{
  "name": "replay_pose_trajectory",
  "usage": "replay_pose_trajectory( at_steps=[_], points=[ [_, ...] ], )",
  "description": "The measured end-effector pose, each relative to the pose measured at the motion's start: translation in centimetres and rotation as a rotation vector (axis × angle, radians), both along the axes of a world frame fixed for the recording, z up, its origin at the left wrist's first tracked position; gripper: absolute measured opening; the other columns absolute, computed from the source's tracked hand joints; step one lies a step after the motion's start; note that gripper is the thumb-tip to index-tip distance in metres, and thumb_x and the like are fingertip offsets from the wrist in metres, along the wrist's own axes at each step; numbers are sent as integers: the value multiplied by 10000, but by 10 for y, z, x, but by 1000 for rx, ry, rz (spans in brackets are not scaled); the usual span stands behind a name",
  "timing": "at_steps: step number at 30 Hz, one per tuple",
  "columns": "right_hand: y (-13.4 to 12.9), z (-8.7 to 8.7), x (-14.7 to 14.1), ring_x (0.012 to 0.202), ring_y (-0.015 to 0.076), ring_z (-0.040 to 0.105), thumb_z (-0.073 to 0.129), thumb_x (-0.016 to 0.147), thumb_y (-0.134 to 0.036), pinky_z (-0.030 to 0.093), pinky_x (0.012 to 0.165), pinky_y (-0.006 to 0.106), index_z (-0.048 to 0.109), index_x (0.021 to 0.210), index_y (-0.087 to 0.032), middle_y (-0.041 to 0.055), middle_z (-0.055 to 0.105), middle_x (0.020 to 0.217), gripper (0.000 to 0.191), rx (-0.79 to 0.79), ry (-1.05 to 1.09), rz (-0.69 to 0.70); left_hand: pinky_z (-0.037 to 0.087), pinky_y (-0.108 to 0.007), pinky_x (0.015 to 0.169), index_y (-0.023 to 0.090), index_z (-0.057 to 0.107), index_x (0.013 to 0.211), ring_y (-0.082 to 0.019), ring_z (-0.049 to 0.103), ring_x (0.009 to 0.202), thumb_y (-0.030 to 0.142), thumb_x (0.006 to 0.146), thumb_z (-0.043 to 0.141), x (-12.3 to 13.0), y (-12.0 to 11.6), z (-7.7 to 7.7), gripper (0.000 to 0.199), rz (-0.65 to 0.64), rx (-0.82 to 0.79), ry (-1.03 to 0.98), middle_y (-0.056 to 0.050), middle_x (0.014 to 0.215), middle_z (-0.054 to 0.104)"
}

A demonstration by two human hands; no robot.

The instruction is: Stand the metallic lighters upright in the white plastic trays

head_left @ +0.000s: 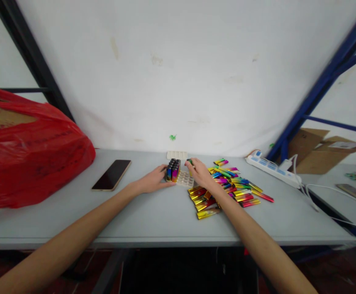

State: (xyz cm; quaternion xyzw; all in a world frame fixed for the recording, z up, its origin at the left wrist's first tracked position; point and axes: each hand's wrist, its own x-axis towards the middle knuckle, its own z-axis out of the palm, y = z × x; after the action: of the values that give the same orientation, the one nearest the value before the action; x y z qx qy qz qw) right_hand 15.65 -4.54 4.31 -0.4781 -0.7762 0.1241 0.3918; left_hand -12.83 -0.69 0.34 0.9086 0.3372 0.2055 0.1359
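A white tray [184, 179] with round cells lies on the table; upright lighters [173, 170] with dark tops and shiny multicoloured bodies fill its left part. Against the left side of these rests my left hand [153, 180], its thumb stretched along the front and its fingers apart. Above the tray's right part, my right hand [198, 170] pinches a lighter [190, 162], of which mainly the dark top shows. To the right, a loose pile of shiny lighters [239, 190] in gold, red, blue and purple lies flat, partly hidden under my right forearm.
A second white strip [177, 155] lies behind the tray near the wall. A phone [112, 174] lies to the left, beside a large red plastic bag [37, 151]. At the right are a white power strip [272, 168] with cables and an opened cardboard box [327, 153].
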Motion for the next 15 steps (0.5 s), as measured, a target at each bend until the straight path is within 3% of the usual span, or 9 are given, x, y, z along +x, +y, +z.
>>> replay_pose_trajectory(
  at_steps=[2, 7, 15],
  points=[
    [3, -2, 2, 919, 233, 675, 512, 1196, -485, 515, 884, 329, 543, 844, -268, 57, 701, 894, 414, 39, -80, -22, 460, -545, 1360, 173, 658, 1548, -422, 610, 1529, 838, 1058, 618, 0, 1, -1, 828, 2, 7, -2, -217, 1638, 636],
    [8, -5, 7, 806, 232, 729, 542, 1215, -423, 483, 780, 304, 609, 901, -254, 36, 741, 790, 363, -37, -149, -91, 473, -538, 1349, 210, 677, 1522, -410, 616, 1522, 838, 1054, 631, -1, 1, -1, 785, -3, 25, -7, -189, 1633, 656],
    [15, -7, -15, 1039, 267, 782, 624, 1198, -333, 535, 893, 320, 698, 1131, -181, 157, 830, 1128, 182, -44, -459, -96, 462, -543, 1358, 190, 670, 1526, -415, 607, 1534, 858, 1057, 602, 0, -1, 0, 818, 5, 25, 10, -209, 1643, 637]
  ],
)
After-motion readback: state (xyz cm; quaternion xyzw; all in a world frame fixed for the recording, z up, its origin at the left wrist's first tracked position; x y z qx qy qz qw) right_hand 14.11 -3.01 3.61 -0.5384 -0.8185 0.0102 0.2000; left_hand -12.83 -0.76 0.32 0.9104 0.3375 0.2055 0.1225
